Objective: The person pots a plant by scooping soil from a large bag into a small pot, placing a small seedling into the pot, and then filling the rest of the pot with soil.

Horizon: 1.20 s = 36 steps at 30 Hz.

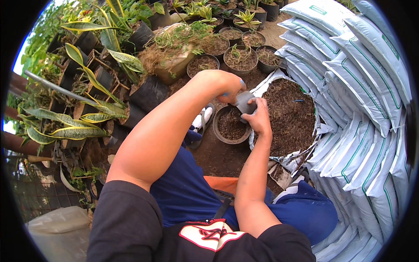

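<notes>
Both my hands are together over a round dark pot (231, 125) that holds brown potting soil. Between them is a small grey, curved plastic piece (245, 101), like a cup or small pot; its exact kind is hard to make out. My left hand (231, 88) is bent over its far left side, the fingers partly hidden, with blue patches at the knuckles. My right hand (260, 117) grips it from the right, thumb below and fingers on top. Just right of the pot, an opened white sack (265, 82) bears a heap of brown potting mix (290, 118).
Stacked white sacks (358, 144) wall off the right side. Several soil-filled pots (240, 59) stand beyond my hands. Snake plants (78, 126) in black bags crowd the left, near a grey pipe (59, 86). My shoe (203, 120) is beside the pot.
</notes>
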Tool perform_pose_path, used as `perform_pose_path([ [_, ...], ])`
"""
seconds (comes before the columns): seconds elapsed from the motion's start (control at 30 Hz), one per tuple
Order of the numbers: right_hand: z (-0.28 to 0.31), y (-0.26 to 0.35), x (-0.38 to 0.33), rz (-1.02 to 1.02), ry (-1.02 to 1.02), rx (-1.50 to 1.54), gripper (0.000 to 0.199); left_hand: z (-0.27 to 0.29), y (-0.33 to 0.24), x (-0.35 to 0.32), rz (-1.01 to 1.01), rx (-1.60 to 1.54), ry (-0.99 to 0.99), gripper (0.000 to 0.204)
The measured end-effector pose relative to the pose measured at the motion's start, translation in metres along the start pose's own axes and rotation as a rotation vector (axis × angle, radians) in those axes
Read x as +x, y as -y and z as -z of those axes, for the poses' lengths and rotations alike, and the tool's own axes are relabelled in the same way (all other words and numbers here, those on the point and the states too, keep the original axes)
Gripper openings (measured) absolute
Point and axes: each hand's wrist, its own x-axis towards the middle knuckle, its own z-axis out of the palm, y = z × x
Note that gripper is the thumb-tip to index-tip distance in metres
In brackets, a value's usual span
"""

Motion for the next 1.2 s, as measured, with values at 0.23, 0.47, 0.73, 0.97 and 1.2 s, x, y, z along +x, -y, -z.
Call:
perform_pose_path([
  [0.23,0.014,0.027,-0.010,-0.040,0.021,-0.197,0.057,0.007,-0.001,-0.010,0.000,0.029,0.119,0.072],
  [0.47,0.022,0.035,-0.041,-0.105,-0.017,-0.410,0.057,0.008,0.021,0.035,-0.080,0.016,0.103,0.061],
  [0.73,0.049,-0.022,-0.087,-0.707,-0.637,0.359,0.076,-0.011,0.012,0.037,-0.161,-0.034,0.125,0.053],
  [0.97,0.055,-0.036,-0.086,-0.256,-0.765,-0.633,0.065,-0.008,0.035,-0.008,-0.143,-0.028,-0.039,0.055],
  [1.2,0.088,0.000,-0.031,-0.330,-0.018,-0.690,0.054,-0.006,0.056,-0.012,-0.135,-0.179,0.030,0.057],
])
